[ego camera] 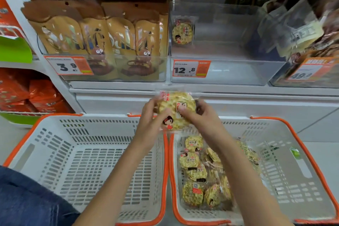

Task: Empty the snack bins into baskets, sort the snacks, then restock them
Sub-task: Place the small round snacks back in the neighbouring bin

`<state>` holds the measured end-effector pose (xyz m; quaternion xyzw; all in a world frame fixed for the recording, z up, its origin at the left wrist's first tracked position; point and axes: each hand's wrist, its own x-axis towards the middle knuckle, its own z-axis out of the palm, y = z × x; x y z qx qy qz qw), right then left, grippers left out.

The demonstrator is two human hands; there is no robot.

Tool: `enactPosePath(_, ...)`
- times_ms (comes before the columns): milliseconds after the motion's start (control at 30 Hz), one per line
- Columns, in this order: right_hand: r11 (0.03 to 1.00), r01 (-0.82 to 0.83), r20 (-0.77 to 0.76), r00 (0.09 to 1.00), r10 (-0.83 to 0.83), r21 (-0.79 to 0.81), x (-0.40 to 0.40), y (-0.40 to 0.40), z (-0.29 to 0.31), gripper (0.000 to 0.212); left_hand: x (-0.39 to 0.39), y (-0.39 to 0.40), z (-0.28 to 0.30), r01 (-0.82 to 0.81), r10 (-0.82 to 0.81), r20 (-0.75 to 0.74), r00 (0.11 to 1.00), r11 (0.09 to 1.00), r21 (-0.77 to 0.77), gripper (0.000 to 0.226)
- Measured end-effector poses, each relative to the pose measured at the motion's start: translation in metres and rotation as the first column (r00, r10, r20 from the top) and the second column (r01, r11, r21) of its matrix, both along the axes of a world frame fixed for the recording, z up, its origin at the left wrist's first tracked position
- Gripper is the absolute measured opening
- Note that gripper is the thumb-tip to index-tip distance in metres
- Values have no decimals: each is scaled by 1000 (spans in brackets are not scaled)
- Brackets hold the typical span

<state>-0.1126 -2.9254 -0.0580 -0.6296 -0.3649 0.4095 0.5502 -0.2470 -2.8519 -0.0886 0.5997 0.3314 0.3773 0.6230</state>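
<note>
Both forearms are reaching up toward the frame's centre, the left hand [149,115] and right hand [199,115] curling their fingers inward, facing each other.

Glossy, crinkly clear film wraps the rice cracker pack [174,111] under my fingers [166,111]; the baskets [55,152] are matt slotted plastic, the bin [238,71] smooth clear plastic.

Bright even light, edges warped, rt blurry

clear bin [238,71]: open-topped | one packet [182,32] against left wall
</note>
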Motion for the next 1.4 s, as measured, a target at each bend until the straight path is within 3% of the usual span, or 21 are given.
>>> enactPosePath(100, 964, 183, 10, 982, -188, 195, 47, 31, 52, 34, 18, 50, 22, -148, 221, -133, 966, 899, 413, 39)
enactPosePath(200, 902, 292, 203, 908, -366, 319, 93, 77, 91, 42, 36, 90, 33, -228, 582, -243, 776, 619, 752, 28)
enactPosePath(267, 932, 276, 346, 872, -346, 236, 116, 116, 102, 45, 43, 110, 26, -112, 756, -253, 604, 394, 912, 25)
enactPosePath(300, 955, 265, 385, 874, -298, 137, 126, 136, 102, 50, 44, 117, 20, -55, 797, -213, 566, 294, 954, 26)
enactPosePath(400, 979, 191, 333, 930, -156, -77, 155, 188, 80, 60, 43, 131, 9, -49, 803, -2, 596, 39, 998, 29)
enactPosePath(467, 979, 157, 273, 955, -118, -127, 165, 218, 60, 60, 42, 139, 8, -45, 784, 37, 620, -11, 999, 29)
enactPosePath(567, 972, 159, 375, 923, -84, -173, 164, 252, 40, 59, 45, 147, -3, 2, 773, 21, 634, -29, 1000, 32)
enactPosePath(733, 934, 269, 667, 744, -46, -235, 163, 274, 28, 69, 59, 146, -11, -109, 787, 80, 612, -16, 994, 36)
enactPosePath(900, 931, 257, 662, 749, -22, -259, 162, 276, 25, 80, 52, 140, -16, -72, 777, 22, 629, 30, 997, 46)
enactPosePath(1067, 907, 239, 582, 813, 8, -346, 156, 241, 51, 97, 29, 119, -14, 49, 716, -181, 674, 201, 978, 66)
enactPosePath(1133, 941, 267, 597, 797, -94, -209, 145, 207, 71, 85, 19, 105, -19, 55, 673, -234, 702, 276, 960, 66)
enactPosePath(1200, 947, 300, 686, 665, -296, 118, 126, 161, 82, 61, 15, 87, -30, 36, 628, -276, 727, 367, 930, 58)
enactPosePath(1267, 882, 202, 721, 513, -466, 426, 103, 109, 71, 26, 17, 64, -45, 34, 552, -314, 773, 457, 889, 46)
enactPosePath(1333, 860, 93, 761, 424, -490, 502, 86, 61, 28, 10, 24, 34, -64, 124, 422, -397, 815, 543, 831, 36)
enactPosePath(1400, 938, 12, 881, 338, -331, 347, 79, 23, -30, 11, 33, 3, -80, 295, 260, -538, 802, 612, 734, 29)
